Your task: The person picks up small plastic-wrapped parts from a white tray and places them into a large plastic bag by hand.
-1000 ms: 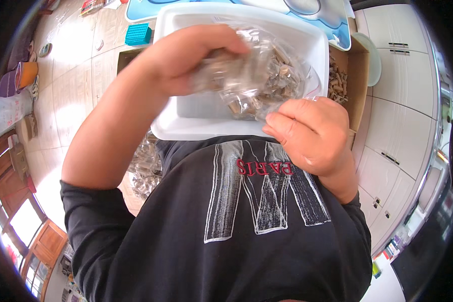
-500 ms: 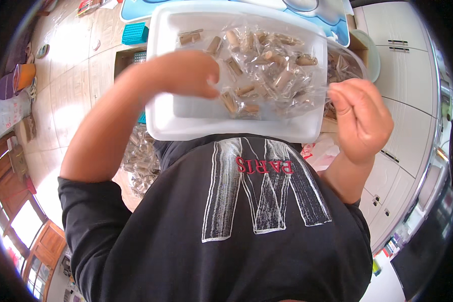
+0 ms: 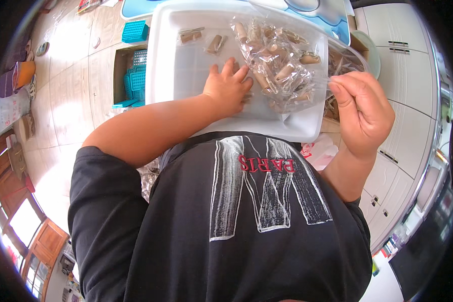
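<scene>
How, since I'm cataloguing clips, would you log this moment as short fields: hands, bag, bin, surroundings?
Left hand: left hand, fingers spread, low over the bin just left of the bag; contact unclear
Right hand: right hand, pinching clear plastic bag at the bin's right side
Bag contents: many small brown pieces
Bin: white bin; two wrapped pieces lie apart toward its far left
Left of bin: cardboard box holding teal baskets
Right background: white cabinets

White tub (image 3: 163, 75), brown pieces (image 3: 214, 44) in tub, teal baskets (image 3: 135, 31) left of tub, black shirt (image 3: 178, 226), streaky white print (image 3: 274, 206), below tub
</scene>
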Motion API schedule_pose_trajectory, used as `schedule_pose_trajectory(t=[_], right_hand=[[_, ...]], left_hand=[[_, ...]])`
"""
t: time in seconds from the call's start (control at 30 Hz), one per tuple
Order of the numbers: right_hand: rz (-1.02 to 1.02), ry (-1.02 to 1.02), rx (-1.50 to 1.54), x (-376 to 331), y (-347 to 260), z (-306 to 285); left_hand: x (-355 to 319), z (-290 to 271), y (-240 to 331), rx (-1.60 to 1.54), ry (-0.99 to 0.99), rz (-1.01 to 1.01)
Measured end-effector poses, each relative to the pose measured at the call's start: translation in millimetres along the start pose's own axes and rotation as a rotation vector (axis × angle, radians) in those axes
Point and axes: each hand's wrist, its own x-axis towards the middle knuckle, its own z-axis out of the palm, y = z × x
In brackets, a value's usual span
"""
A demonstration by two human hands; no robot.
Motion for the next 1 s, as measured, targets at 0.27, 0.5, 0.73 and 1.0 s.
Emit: schedule_pose_trajectory(t=[0.27,0.5,0.73,1.0], right_hand=[[-0.036,-0.038,-0.007,0,-6,2],[-0.164,-0.106,-0.007,-5,-13,13],[-0.241,-0.135,-0.034,-2,-19,20],[-0.228,-0.127,-0.051,-2,-16,19]], left_hand=[[-9,-10,-48,-0.282,0.039,0.008],[-30,-103,-103,-1.973,0.344,-0.121],[-17,-132,-3,-1.678,1.073,0.194],[-26,-85,-6,-1.163,0.796,0.396]])
